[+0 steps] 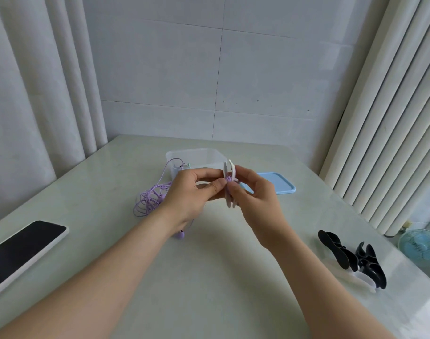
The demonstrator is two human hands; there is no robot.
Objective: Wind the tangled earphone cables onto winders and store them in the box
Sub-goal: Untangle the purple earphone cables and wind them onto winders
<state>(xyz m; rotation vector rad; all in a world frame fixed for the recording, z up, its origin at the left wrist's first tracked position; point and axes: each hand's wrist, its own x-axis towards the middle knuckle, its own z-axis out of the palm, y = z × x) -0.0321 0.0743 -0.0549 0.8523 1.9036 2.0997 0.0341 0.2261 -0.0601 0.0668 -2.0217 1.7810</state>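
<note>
Both forearms reach forward over the table (209,277), bare, and the hands meet above its middle.

Left hand (189,192): back of the hand up, fingers curled, thumb and forefinger pinched together right against the winder's waist. It appears to pinch the purple earphone cable (148,201) there; the exact contact is hidden between the fingertips.

Right hand (255,199): wrist bent slightly inward, fingers curled, thumb in front. It grips the pale winder (231,167) edge-on and roughly upright, with the winder's wings showing above and below the fingers. A few purple turns show at the winder's centre.

Cable: most of it lies in a loose tangle of loops on the table behind and left of the left wrist. One strand arcs up toward the box. A purple earbud (181,234) lies on the table just under the left wrist.

Clear plastic box (197,155): open, just behind the hands. Something small sits in its near left corner, but I cannot identify it. The light blue lid (280,185) lies flat beside the box, to the right.

Near right: two black winders (338,250) and a clear winder (363,280), touching in a heap.

Near left edge: a dark-screened device (20,250) lying flat.
</note>
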